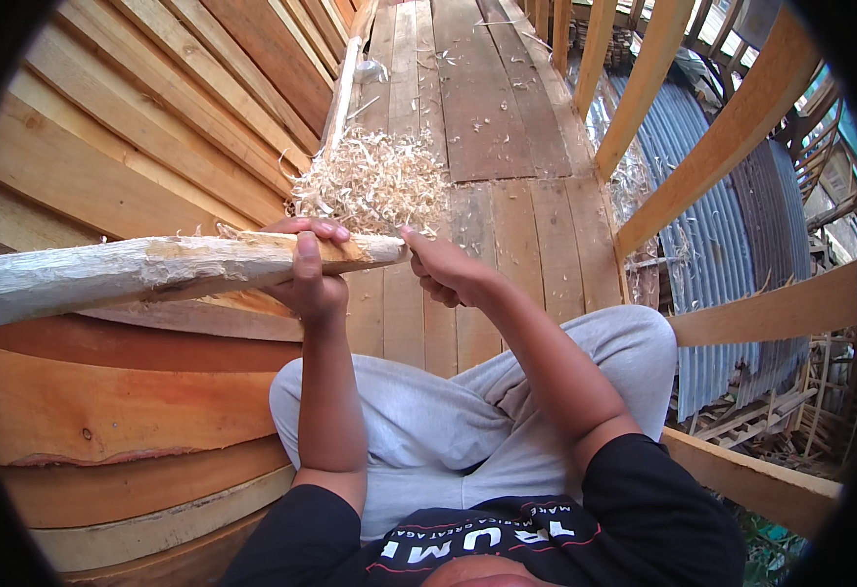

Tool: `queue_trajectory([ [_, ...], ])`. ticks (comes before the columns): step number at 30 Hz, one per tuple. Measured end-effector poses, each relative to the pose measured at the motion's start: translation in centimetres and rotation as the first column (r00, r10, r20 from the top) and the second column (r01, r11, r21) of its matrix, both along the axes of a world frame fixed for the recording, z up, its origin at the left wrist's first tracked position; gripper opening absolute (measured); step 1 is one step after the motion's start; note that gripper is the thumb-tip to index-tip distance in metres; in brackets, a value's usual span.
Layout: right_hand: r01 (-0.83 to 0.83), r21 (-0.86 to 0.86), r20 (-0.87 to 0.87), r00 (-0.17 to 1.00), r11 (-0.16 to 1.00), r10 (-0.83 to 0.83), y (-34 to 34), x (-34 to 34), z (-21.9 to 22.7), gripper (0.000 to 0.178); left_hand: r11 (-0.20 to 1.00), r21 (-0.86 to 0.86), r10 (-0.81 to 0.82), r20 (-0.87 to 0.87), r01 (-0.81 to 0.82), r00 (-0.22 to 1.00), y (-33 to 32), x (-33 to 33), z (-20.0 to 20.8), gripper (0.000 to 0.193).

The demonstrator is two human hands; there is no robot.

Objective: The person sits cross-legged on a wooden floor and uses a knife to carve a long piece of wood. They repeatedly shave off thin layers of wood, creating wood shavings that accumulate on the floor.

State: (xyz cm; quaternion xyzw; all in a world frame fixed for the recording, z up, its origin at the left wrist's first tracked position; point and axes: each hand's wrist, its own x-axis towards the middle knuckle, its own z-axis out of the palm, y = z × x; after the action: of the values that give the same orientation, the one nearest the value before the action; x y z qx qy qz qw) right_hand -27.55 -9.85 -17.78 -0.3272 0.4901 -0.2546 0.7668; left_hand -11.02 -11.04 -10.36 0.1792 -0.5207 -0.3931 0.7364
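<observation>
A long pale wooden pole (144,269), with rough shaved patches along it, reaches from the left edge to in front of my crossed legs. My left hand (311,264) is wrapped around it a little short of its tapered right end. At that end, my right hand (445,269) is closed, its thumb and forefinger up against the tip of the wood. Whatever it grips is hidden by the fingers. Just beyond both hands, a heap of curled wood shavings (379,181) lies on the plank floor (502,117).
Stacked boards (125,401) line my left side, close under the pole. On my right stands a railing of wooden posts (712,137), with corrugated metal sheets (688,254) beyond and below it. Another pale pole (342,93) lies along the boards ahead. Loose shavings dot the floor.
</observation>
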Motion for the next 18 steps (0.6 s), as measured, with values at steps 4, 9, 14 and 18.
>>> queue_trajectory([
  [4,-0.215,0.213,0.594,0.803,0.953,0.049,-0.9,-2.0,-2.3,0.064,1.0,0.007,-0.01,0.006,0.01,1.0,0.1,-0.9,0.1,0.018],
  [9,0.049,-0.517,-0.432,0.847,0.854,-0.31,0.6,2.3,-0.2,0.071,0.999,0.033,0.02,0.008,-0.021,1.0,-0.1,-0.1,0.0,0.018],
  [14,0.093,-0.283,-0.319,0.929,0.955,-0.186,1.1,2.3,1.1,0.064,1.0,0.017,-0.007,-0.01,0.007,1.0,0.1,0.6,-0.3,0.018],
  [18,-0.004,0.125,0.236,0.971,0.992,-0.026,1.0,0.1,1.9,0.062,1.0,0.0,0.006,0.026,-0.006,1.0,0.2,-0.3,-0.1,0.017],
])
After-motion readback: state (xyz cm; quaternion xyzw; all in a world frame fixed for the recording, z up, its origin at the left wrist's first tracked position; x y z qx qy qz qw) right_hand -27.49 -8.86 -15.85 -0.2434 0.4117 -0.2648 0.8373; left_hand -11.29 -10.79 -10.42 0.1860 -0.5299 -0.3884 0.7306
